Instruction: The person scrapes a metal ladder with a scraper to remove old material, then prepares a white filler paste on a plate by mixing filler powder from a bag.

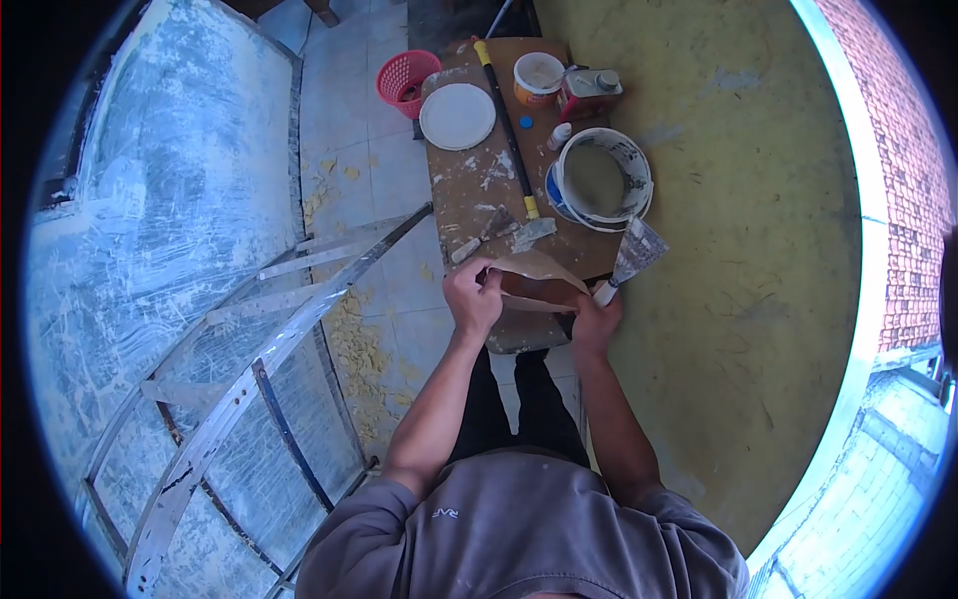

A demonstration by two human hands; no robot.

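A brown bag (539, 265), which looks like paper, is held over the near end of the table with its mouth spread open. My left hand (473, 299) is closed on the left edge of the bag, thumb at the rim. On the opposite side, my right hand (597, 323) pinches the bag's edge and also grips a putty knife (636, 250) by its white handle, the wide blade pointing up and away. Just beyond the bag lie a smaller scraper (497, 224) and a long-handled scraper (507, 125) with yellow and black grips.
The brown table (454, 185) carries a bucket of grey paste (596, 180), a white lid (457, 116), a small tub (539, 78), a red can (589, 92) and a small bottle (560, 136). A pink basket (406, 82) stands beyond; a metal ladder (269, 354) is leftward.
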